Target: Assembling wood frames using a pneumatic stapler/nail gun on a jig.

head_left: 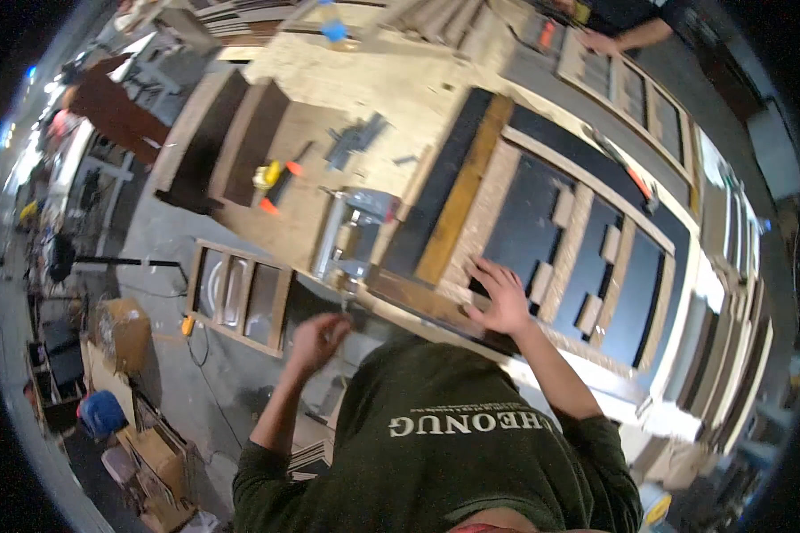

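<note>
A wooden frame (498, 186) of chipboard strips with crosspieces and small blocks lies on a black panel (444, 169) on the workbench. My right hand (504, 302) rests on the frame's near left corner, fingers spread and holding nothing. A yellow-brown wooden bar (467, 191) lies along the frame's left side. At the bench's near edge sits a metal clamp or vise (351, 235). Just below it is my left hand (318, 342), its fingers curled together and slightly blurred; what they hold, if anything, does not show. A hammer (640, 182) lies across the frame's far right side.
Dark metal strips (356, 140) and a yellow-and-orange tool (271, 178) lie on the bench, left of the panel. Two upright boards (249, 142) stand farther left. A smaller frame (238, 289) stands below. At the far right, another person's hand (600, 42) touches a similar frame (636, 93).
</note>
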A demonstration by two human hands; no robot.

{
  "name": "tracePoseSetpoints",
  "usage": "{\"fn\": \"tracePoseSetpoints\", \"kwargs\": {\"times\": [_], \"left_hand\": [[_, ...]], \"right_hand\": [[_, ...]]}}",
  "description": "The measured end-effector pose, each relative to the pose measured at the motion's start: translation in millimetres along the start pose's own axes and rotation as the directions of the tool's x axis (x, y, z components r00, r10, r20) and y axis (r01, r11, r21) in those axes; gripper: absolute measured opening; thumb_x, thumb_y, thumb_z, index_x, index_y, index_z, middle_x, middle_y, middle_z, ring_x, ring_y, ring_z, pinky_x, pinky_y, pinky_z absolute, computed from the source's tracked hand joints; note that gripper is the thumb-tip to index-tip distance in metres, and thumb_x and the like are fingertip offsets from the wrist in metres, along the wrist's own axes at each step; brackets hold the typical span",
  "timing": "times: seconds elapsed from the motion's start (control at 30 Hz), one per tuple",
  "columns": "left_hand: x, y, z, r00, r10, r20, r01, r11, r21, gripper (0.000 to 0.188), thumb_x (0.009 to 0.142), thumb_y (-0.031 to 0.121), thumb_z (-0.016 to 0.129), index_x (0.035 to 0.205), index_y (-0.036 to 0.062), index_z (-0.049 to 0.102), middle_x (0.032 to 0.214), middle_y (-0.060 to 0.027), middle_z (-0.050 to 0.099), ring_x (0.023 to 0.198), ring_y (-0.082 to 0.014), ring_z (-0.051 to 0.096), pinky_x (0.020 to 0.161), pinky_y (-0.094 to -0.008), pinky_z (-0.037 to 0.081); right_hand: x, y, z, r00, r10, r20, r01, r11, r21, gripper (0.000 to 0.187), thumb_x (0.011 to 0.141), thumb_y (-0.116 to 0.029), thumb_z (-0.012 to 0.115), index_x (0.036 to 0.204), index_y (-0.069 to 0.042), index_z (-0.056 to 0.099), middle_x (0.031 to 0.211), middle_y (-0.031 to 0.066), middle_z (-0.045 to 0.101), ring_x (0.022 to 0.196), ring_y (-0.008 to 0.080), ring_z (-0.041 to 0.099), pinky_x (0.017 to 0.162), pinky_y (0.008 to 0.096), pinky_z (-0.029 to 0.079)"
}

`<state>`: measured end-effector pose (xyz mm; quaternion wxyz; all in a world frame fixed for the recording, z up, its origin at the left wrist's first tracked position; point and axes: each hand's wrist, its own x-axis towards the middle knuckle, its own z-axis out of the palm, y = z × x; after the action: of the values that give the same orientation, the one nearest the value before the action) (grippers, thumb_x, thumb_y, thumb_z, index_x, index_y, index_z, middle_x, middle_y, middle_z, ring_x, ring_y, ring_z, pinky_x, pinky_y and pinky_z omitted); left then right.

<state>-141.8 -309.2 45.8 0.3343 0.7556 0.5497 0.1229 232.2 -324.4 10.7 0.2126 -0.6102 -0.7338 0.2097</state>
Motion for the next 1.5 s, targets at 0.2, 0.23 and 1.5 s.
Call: {"fn": "tracePoseSetpoints", "kwargs": {"times": [0.2,0.23,1.5], "left_hand": [[108,32,6,0.96,0.176,-0.219,-0.151,0.98,0.129,0.041,0.084,0.019,0.061,0.123,0.0067,0.051,0.097,-0.0178,0.064,0.084,-0.0367,0.062,0.072,-0.0435,0.05],[124,30,16,0.969,0.148,-0.2,-0.099,0.966,0.239,0.052,0.083,0.021,0.062,0.13,0.0066,0.044,0.098,-0.0189,0.063,0.085,-0.0381,0.061,0.072,-0.045,0.05],[163,145,3,0.734,-0.11,0.671,-0.319,0.816,0.483,0.055,0.066,0.031,0.076,0.114,0.0087,0.061,0.107,-0.0192,0.06,0.103,-0.0352,0.054,0.092,-0.0428,0.043]], "right_hand": [[-6,9,5,1.0,-0.008,0.001,0.008,1.0,0.007,0.071,0.066,-0.037,0.068,0.131,-0.015,0.05,0.14,0.0061,0.043,0.124,0.0324,0.043,0.101,0.0484,0.034],[-9,11,4,1.0,-0.023,0.002,0.023,0.999,0.024,0.072,0.066,-0.037,0.069,0.131,-0.015,0.049,0.141,0.0057,0.042,0.124,0.0322,0.043,0.101,0.048,0.034],[-19,34,18,0.996,0.013,-0.083,-0.004,0.994,0.11,0.071,0.064,-0.033,0.068,0.131,-0.02,0.048,0.146,0.0026,0.035,0.131,0.026,0.037,0.105,0.0478,0.032]]}}
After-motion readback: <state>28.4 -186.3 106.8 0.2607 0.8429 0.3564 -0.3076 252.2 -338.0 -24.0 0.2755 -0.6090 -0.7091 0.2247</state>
